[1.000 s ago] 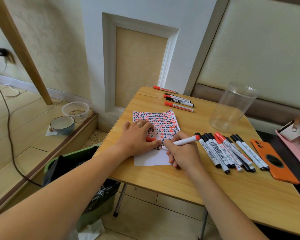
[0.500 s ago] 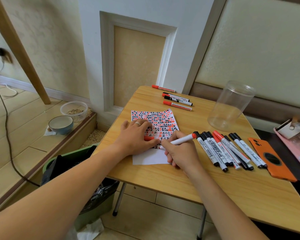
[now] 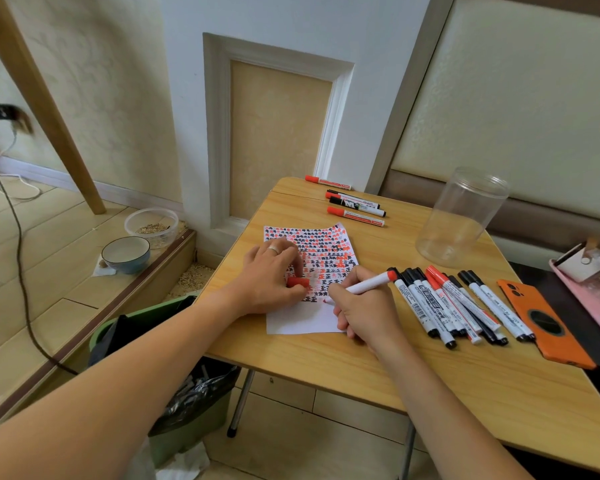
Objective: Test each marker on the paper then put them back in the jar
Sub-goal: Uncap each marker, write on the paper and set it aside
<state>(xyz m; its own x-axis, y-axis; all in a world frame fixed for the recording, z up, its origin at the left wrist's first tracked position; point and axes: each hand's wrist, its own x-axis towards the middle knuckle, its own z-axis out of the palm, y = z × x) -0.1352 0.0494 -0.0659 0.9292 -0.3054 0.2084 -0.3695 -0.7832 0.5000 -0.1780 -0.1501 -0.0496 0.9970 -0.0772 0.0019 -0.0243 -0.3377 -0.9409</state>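
On the counter (image 3: 343, 368), the paper (image 3: 302, 320) needs pinning flat: the left hand (image 3: 267, 282) presses it, pinching the red cap (image 3: 297, 282). The right hand (image 3: 364, 310) pinches the red marker (image 3: 368, 285); use light strokes on bare white, then recap.

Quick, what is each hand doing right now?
Left hand: rests on the paper, pinching a red cap.
Right hand: grips the red marker, tip on the paper.
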